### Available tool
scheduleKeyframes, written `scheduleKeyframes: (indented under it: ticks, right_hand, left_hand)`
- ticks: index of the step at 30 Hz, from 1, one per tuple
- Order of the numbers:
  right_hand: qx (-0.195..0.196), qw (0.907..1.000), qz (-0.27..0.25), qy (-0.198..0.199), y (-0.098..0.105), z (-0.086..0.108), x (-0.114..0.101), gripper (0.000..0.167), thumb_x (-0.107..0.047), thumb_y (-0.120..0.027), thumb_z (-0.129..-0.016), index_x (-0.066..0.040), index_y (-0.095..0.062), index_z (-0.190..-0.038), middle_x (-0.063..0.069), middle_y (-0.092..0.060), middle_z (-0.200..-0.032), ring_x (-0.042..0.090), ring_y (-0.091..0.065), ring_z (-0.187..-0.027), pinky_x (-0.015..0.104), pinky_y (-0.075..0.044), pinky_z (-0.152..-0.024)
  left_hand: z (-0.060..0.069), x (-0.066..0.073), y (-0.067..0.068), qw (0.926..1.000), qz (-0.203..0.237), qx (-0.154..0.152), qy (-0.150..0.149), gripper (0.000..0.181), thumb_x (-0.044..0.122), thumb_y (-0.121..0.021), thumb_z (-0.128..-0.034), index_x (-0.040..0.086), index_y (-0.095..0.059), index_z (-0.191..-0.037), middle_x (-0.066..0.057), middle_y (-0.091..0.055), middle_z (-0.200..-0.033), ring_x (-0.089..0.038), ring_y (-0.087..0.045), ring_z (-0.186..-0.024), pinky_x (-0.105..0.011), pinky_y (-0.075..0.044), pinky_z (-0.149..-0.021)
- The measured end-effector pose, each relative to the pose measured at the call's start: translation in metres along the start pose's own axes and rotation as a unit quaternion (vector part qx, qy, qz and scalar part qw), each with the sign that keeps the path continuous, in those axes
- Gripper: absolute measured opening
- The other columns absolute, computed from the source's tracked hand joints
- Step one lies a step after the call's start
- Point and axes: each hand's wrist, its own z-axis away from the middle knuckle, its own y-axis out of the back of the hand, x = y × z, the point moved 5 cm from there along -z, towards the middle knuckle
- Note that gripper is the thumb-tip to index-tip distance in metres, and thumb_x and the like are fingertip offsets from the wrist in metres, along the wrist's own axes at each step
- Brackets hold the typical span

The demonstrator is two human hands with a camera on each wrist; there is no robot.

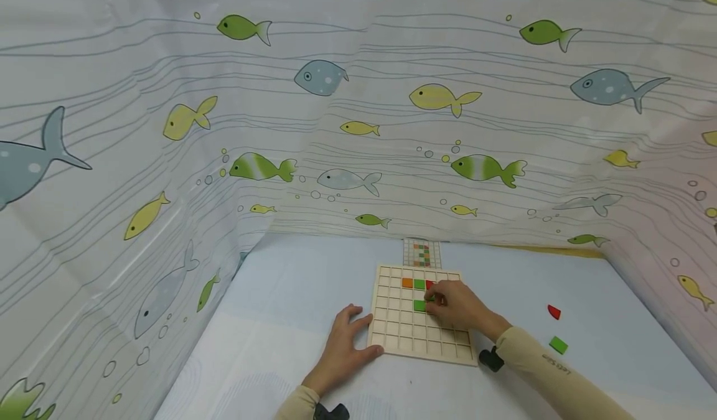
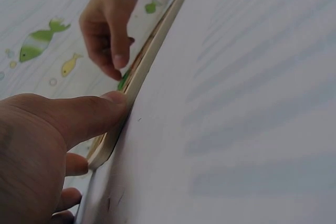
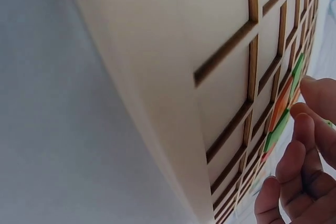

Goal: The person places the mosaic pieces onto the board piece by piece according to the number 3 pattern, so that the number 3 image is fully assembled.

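A wooden grid board (image 1: 392, 339) lies on the table. My left hand (image 1: 342, 348) rests along its left edge, fingers spread; the thumb (image 2: 100, 111) touches the board's near rim. Over the upper right part of the grid, my right hand (image 1: 456, 305) has its fingers bent. Thumb and fingertips are beside an orange tile (image 3: 281, 103) that looks flat in a cell; whether they pinch it is unclear. Around it lie a green tile (image 1: 420, 306) and a second green tile (image 3: 274, 135). Farther up are an orange tile (image 1: 407, 283), a green tile (image 1: 419, 284) and a partly hidden red piece (image 1: 429, 284).
A pattern card (image 1: 409, 255) with a coloured grid lies behind the board. To the right, a loose red quarter-round piece (image 1: 554, 312) and a loose green tile (image 1: 558, 345) lie on the table. Fish-printed sheeting (image 1: 358, 152) walls the back and sides.
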Motion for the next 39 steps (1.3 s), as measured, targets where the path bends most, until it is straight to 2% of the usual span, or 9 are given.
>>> scheduleKeyframes:
  ticks: [11,17,25,32,39]
  right_hand:
    - [0.009,0.9998,0.012,0.009,-0.009,0.002,0.004,0.01,-0.018,-0.08,-0.095,-0.011,-0.08,-0.102,-0.011,-0.067,-0.085,0.0,-0.055,-0.074,0.021,-0.051,-0.065]
    - [0.007,0.9998,0.019,-0.002,-0.007,0.004,0.004,0.012,-0.019,-0.08,-0.096,-0.012,-0.079,-0.104,-0.013,-0.065,-0.084,-0.001,-0.054,-0.073,0.02,-0.049,-0.063]
    - [0.013,0.9989,0.038,-0.025,0.023,0.017,0.006,0.016,-0.019,-0.08,-0.096,-0.009,-0.078,-0.108,-0.011,-0.062,-0.081,0.004,-0.05,-0.07,0.022,-0.045,-0.06]
    - [0.015,0.9941,0.073,-0.079,0.05,0.04,0.033,0.016,-0.019,-0.081,-0.094,-0.01,-0.077,-0.107,-0.008,-0.062,-0.081,0.008,-0.052,-0.071,0.022,-0.045,-0.06]
    - [0.014,0.9887,0.112,-0.099,0.08,0.076,0.06,0.014,-0.02,-0.081,-0.094,-0.01,-0.078,-0.104,-0.009,-0.063,-0.081,0.008,-0.052,-0.071,0.023,-0.046,-0.061]
  left_hand:
    - [0.001,0.005,-0.001,1.0,0.004,-0.007,0.002,0.072,0.04,-0.087,-0.0862,-0.001,-0.065,-0.141,-0.024,-0.047,-0.152,-0.05,-0.033,-0.152,-0.072,-0.031,-0.122]
    - [0.002,0.005,-0.003,1.0,0.003,-0.008,0.002,0.072,0.04,-0.087,-0.0861,-0.001,-0.065,-0.141,-0.024,-0.047,-0.152,-0.05,-0.034,-0.152,-0.072,-0.031,-0.121]
    - [0.002,0.003,-0.004,1.0,0.0,-0.008,0.001,0.073,0.043,-0.086,-0.0869,0.0,-0.064,-0.141,-0.023,-0.046,-0.152,-0.05,-0.034,-0.152,-0.072,-0.031,-0.122]
    - [0.0,0.003,-0.002,1.0,-0.002,0.0,-0.007,0.071,0.042,-0.086,-0.0867,-0.001,-0.065,-0.14,-0.024,-0.048,-0.152,-0.05,-0.035,-0.151,-0.071,-0.032,-0.122]
    - [0.0,0.001,0.0,0.9999,-0.01,0.005,-0.002,0.072,0.042,-0.087,-0.086,0.0,-0.065,-0.14,-0.024,-0.048,-0.152,-0.05,-0.035,-0.151,-0.071,-0.032,-0.122]
